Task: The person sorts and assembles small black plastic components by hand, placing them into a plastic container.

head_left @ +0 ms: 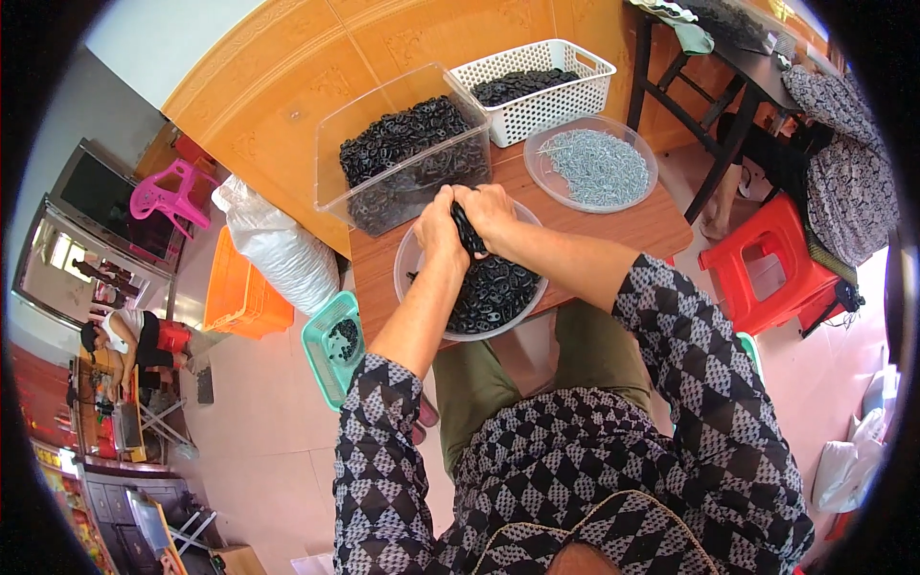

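My left hand (440, 230) and my right hand (490, 213) meet over a round clear tub (406, 257) at the table's near edge. Fingers of both are wrapped round a clump of black looped plastic parts (468, 230), which hangs between the palms. More of the same black pieces (494, 295), small and with holes, fill the tub beneath. Beyond my hands stands a clear rectangular bin (331, 192) heaped with similar black parts. To the right, thin silvery metal pins or screws (599, 165) lie in a shallow round tray (644, 189); their exact kind is too small to tell.
Behind the tray is a white perforated basket (551, 107) of black parts. Left of the wooden table (623, 235), a green basket (321, 374), orange crate (240, 292) and white sack (287, 251) stand on the floor. A red stool (767, 268) and another person (848, 163) are at right.
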A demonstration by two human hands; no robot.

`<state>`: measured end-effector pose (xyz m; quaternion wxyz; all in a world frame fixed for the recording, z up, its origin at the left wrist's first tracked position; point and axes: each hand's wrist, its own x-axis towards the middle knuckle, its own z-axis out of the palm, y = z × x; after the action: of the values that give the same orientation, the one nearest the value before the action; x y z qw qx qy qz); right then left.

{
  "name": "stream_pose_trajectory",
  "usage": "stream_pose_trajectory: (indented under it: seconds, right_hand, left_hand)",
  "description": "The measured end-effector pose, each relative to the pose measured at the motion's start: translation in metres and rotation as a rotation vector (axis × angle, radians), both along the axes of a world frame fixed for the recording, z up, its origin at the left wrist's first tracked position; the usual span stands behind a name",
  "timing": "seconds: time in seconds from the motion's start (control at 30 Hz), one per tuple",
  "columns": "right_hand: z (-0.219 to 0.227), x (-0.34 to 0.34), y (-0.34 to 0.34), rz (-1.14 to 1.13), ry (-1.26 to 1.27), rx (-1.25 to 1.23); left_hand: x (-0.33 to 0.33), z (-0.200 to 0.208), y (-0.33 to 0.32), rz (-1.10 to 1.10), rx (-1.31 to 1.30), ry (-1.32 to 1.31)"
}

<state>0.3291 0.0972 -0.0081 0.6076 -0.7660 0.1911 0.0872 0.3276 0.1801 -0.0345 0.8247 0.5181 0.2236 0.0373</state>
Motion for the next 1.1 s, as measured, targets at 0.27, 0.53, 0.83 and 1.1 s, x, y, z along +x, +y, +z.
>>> stream_pose_trajectory:
  seconds: [0.27, 0.53, 0.83, 1.1]
  right_hand:
    - [-0.033, 0.003, 0.002, 0.071, -0.176, -0.301]
    - [-0.033, -0.022, -0.01, 0.221, -0.391, -0.375]
    - [-0.02, -0.05, -0.026, 0.497, -0.691, -0.701]
    - [0.018, -0.042, -0.035, 0.461, -1.263, -0.522]
  left_hand:
    - [-0.012, -0.015, 0.009, -0.047, 0.473, -0.18]
    - [-0.041, -0.018, 0.021, -0.098, 0.799, -0.317]
    - [-0.071, -0.013, 0.034, -0.145, 1.225, -0.599]
    - [-0.079, 0.039, 0.06, -0.219, 1.093, -0.898]
